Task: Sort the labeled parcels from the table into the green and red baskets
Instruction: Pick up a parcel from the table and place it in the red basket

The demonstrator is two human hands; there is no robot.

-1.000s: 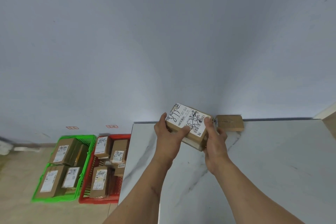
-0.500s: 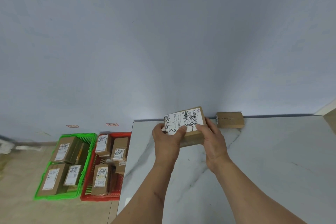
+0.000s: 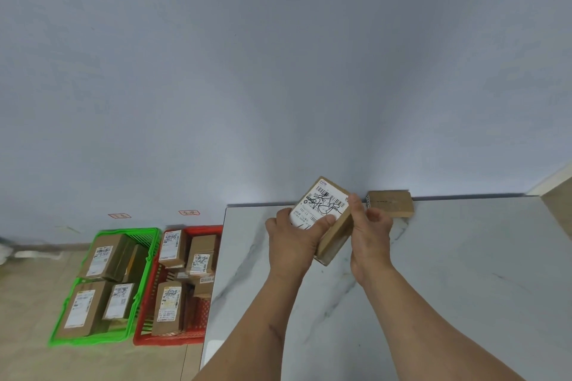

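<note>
Cardboard parcel (image 3: 335,233), rectangular, gripped by 2 hands.

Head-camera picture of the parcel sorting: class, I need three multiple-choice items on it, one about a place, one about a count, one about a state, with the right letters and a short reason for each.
1. Where does the red basket stand?
A. on the table
B. on the floor between the green basket and the table
C. left of the green basket

2. How many parcels lie on the table untouched?
A. one
B. three
C. none

3. How is the labeled parcel held?
A. flat on the table under one palm
B. by the right hand alone
C. lifted and tilted, gripped by the left hand and the right hand

Answers:
1 B, its rim sits against the green basket and the table edge.
2 A, only the plain box by the wall.
3 C, fingers of both hands wrap its edges.
</note>
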